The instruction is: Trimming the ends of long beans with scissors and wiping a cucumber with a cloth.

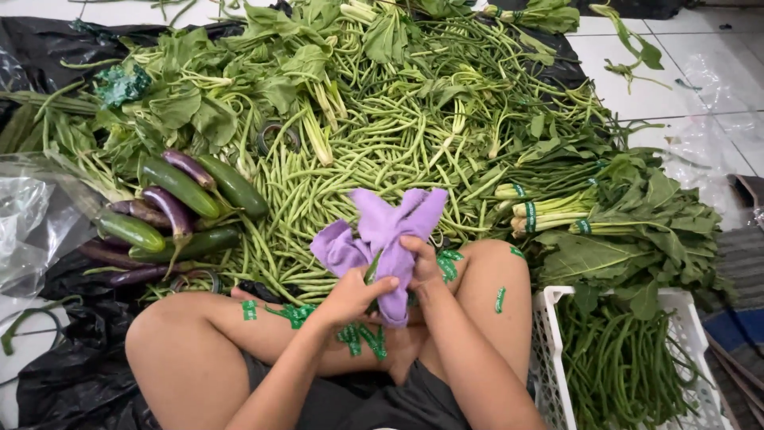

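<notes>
I sit cross-legged on the floor with both hands over my lap. My left hand (351, 296) and my right hand (419, 261) both grip a purple cloth (382, 231) that is wrapped around a green vegetable, of which only a sliver shows between the folds. Several strips of green tape (296, 314) stick to my legs. A large pile of long green beans (374, 151) lies just beyond my knees.
Cucumbers (181, 186) and purple eggplants (169, 210) lie at the left. Leafy greens (629, 231), some bundled with green tape, lie at the right. A white plastic crate (549, 350) of long beans stands by my right knee. Black plastic sheeting (64, 374) covers the tiled floor.
</notes>
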